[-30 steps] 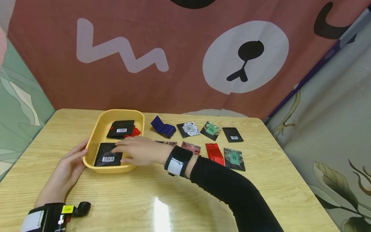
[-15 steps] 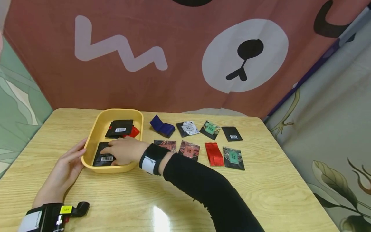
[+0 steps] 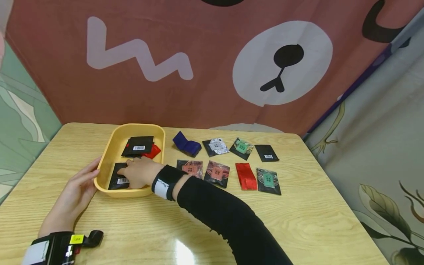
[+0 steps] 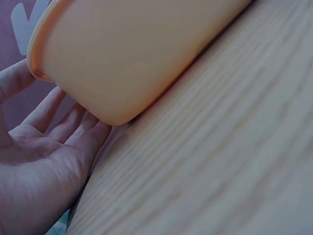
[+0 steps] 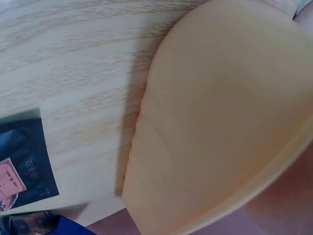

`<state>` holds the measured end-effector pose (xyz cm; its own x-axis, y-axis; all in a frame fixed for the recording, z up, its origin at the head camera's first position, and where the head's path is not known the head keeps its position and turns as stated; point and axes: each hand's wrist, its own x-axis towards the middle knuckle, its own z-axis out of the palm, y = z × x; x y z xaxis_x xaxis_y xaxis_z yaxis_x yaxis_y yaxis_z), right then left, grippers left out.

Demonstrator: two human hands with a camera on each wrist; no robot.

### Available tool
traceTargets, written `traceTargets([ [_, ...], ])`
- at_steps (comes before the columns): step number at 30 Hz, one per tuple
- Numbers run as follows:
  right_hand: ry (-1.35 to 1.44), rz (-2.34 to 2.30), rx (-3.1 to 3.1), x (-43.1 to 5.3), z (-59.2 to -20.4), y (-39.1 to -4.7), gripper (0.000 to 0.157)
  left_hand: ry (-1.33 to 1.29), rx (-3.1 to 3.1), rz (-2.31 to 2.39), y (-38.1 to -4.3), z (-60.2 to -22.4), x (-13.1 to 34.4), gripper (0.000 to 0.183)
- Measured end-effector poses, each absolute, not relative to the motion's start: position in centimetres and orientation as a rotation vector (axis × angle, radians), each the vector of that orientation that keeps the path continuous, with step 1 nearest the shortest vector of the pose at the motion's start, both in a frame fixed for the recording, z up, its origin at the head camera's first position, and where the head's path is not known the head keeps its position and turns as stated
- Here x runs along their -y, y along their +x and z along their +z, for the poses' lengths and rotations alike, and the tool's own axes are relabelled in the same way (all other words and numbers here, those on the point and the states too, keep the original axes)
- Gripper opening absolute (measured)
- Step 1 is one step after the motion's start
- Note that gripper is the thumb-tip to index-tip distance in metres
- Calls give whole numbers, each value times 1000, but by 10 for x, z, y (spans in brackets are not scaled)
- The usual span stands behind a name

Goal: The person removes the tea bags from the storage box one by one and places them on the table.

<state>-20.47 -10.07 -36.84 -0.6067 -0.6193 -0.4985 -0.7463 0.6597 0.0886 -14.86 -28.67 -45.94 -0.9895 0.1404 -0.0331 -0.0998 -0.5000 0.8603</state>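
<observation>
Against the outer left side of a yellow plastic tray (image 3: 106, 154) rests my left hand (image 3: 77, 187). In the left wrist view, its thumb touches the tray's rim and its loosely extended fingers meet the outer wall. My right hand (image 3: 140, 173) reaches into the tray's near half, its fingers over a flat black packet (image 3: 116, 182) with a white barcode label. Whether those fingertips grip the packet is hidden. Farther back inside lie more black packets (image 3: 140, 141), overlapping a red packet (image 3: 153, 151). The tray's wall fills much of the right wrist view.
Right of the tray, packets lie in two rows: a folded dark blue one (image 3: 187, 145), black ones with grey, green or pink labels, a plain black one (image 3: 266, 153) and a red one (image 3: 246, 176). A printed cloth hangs behind the wooden table (image 3: 314, 221).
My right hand has moved left, farther over the near black packet in the tray, uncovering pink-labelled packets on the table. My left hand stays against the tray.
</observation>
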Motion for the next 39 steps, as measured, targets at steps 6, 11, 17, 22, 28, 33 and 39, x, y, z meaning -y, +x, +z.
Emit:
traceTargets([
  [6,-1095,387,-2482,102,-375,-208,59,65,-1528,2582,-148,-458,286,53],
  [11,-1114,348,-2496,102,-377,-210,57,68,-1545,2572,-148,-458,286,53],
  [17,-1189,335,-2525,100,-377,-211,57,83,-1533,2583,-148,-458,285,52],
  [22,-1150,346,-2539,100,-378,-209,62,97,-1513,2605,-148,-459,285,51],
  [28,-1096,353,-2544,98,-377,-207,60,84,-1494,2624,-148,-460,285,50],
  [33,-1121,360,-2560,98,-375,-208,61,69,-1488,2628,-148,-459,284,50],
  [39,-1140,372,-2558,98,-378,-210,63,54,-1500,2617,-148,-458,285,50],
])
